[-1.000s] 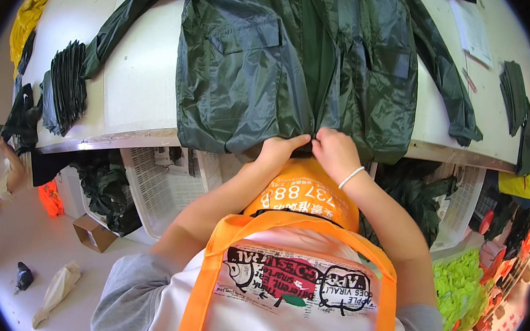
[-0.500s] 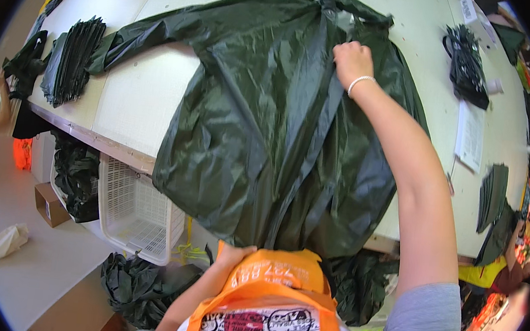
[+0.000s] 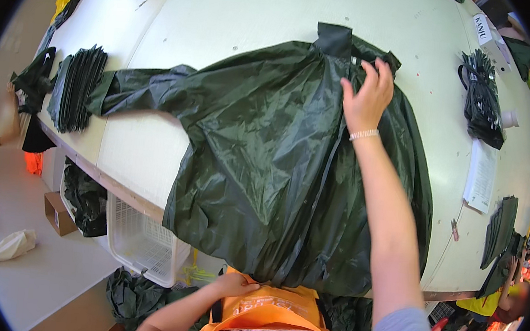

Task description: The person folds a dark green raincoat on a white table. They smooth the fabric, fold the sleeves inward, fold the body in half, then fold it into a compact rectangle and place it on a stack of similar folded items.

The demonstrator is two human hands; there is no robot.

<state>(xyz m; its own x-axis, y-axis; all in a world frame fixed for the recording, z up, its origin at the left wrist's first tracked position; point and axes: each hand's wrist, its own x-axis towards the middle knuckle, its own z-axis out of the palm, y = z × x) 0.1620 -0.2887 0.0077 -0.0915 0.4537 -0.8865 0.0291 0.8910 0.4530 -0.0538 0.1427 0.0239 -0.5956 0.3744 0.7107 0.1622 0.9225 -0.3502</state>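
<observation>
I see a dark green raincoat (image 3: pixel 277 167) spread over the white table (image 3: pixel 228 15), filling the centre of the frame, its hem draped over the near table edge at the lower centre and one sleeve stretched toward the middle left. My right hand (image 3: pixel 367 95) lies in the upper right of centre, fingers spread and open, pressing flat on the coat near its collar without gripping anything. My left hand (image 3: pixel 234 285) sits at the bottom centre, just under the hanging hem and against my orange apron (image 3: pixel 270 313); its fingers curl toward the fabric, but I cannot tell whether they actually pinch it. At the lower left, under the table edge, a white plastic mesh basket (image 3: pixel 142 243) stands on the floor; what it holds I cannot make out through its sides. A small cardboard box (image 3: pixel 59 213) sits further left beside it, with dark green fabric (image 3: pixel 86 196) heaped just above and between the two. A stack of folded dark pieces (image 3: pixel 78 87) rests on the table at the left, and another dark bundle (image 3: pixel 482 100) lies at the upper right, next to a sheet of paper (image 3: pixel 482 177).
</observation>
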